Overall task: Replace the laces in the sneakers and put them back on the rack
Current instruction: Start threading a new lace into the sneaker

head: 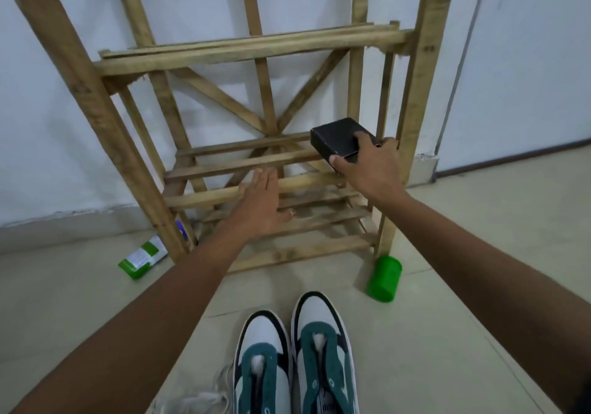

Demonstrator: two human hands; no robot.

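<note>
Green-and-white sneakers [295,362] side by side on floor tile in front of wooden rack [243,52], eyelets apparently unlaced; loose whitish lace [195,399] just left, blurred. Right hand [367,164] clamped around black box [339,137] at middle shelf. Left hand [259,202] flat, fingers spread, empty, over the slats.

Looks like a home, entry or spare-room corner: rough wooden shoe rack [256,47] against a plain white wall [527,62], pale tiled floor [463,333], sneakers [294,359] on it, green plastic jar [383,279] lying by the rack's leg.
</note>
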